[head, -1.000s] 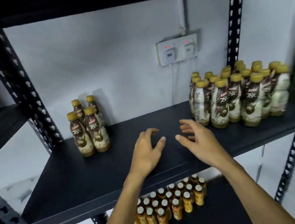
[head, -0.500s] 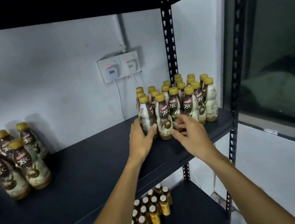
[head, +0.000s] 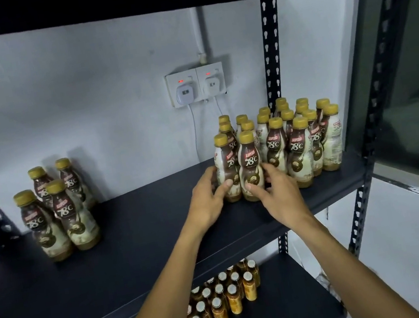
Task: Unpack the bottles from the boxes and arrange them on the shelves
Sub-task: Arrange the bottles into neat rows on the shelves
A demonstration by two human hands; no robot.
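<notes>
Front pair gripped, right of centre
Upright, touching: left hand (head: 208, 198) clasps left bottle (head: 224, 156), right hand (head: 279, 194) clasps right bottle (head: 250, 162).

We see a matt black shelf (head: 134, 245) on perforated, dark-painted metal uprights (head: 270, 44). The coffee bottles (head: 250, 168) look like plastic with glossy printed wraps and dull gold caps. The small amber bottles (head: 234, 298) below shine like glass. The wall (head: 80, 97) is flat, matt painted plaster.
</notes>
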